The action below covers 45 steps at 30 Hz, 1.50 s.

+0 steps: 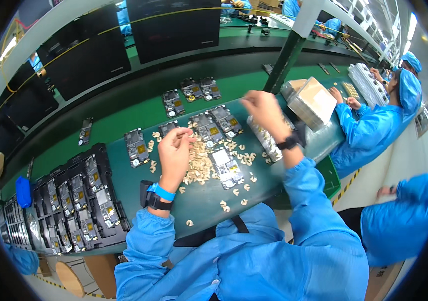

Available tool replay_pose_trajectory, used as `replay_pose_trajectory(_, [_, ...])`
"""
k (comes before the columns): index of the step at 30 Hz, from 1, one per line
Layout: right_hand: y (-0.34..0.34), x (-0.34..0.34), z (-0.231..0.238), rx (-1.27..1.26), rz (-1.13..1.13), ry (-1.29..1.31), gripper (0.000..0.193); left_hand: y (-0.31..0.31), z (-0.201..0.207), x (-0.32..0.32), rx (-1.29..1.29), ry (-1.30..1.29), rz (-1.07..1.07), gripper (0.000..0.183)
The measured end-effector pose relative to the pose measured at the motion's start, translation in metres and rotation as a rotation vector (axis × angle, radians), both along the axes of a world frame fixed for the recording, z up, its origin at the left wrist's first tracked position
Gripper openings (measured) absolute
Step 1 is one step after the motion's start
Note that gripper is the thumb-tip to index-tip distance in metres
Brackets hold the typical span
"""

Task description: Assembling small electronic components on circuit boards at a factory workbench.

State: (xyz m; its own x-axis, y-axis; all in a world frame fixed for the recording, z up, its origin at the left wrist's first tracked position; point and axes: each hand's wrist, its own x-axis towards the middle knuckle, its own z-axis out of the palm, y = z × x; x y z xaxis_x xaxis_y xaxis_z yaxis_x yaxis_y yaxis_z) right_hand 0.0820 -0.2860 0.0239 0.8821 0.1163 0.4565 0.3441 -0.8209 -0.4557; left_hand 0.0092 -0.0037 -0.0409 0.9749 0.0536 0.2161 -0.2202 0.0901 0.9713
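My left hand [175, 154] is over the left edge of a heap of small beige curved pieces [200, 163]. Its thumb and fingertips are pinched together; whatever they hold is too small to name. Farther right and higher, my right hand [264, 111] has its fingers curled closed, slightly blurred, hiding any content. Below it and to the left lies a circuit board [226, 121], beside another circuit board [207, 127]. Nearer me is a board with a silvery square plate [228, 168], with loose beige pieces scattered around it. One more board [137, 147] lies left of my left hand.
A black tray [115, 200] carrying several boards is at the left, near a blue object [23, 192]. Right of the heap stand a tray of small parts [265, 139] and a box [312, 104]. A green post [285, 62] rises behind. A co-worker [382, 120] sits at the right.
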Motion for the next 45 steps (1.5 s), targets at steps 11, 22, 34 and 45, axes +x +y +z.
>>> replay_pose_trajectory(11, [-0.093, -0.044, -0.031, -0.310, -0.076, -0.092, 0.007, -0.002, 0.004, -0.002, 0.058, -0.016, -0.018, 0.015])
replay_pose_trajectory(22, [0.103, -0.057, -0.005, 0.921, 0.522, 0.459, 0.016, -0.011, 0.015, -0.011, -0.034, -0.116, -0.028, 0.024])
replay_pose_trajectory(34, [0.121, -0.017, -0.024, 0.491, 0.708, 0.184, 0.013, 0.007, 0.013, 0.002, 0.086, -0.072, 0.201, 0.020])
replay_pose_trajectory(45, [0.104, -0.011, -0.027, 0.622, 0.763, 0.300, 0.015, 0.006, 0.014, 0.008, 0.110, -0.072, 0.108, 0.020])
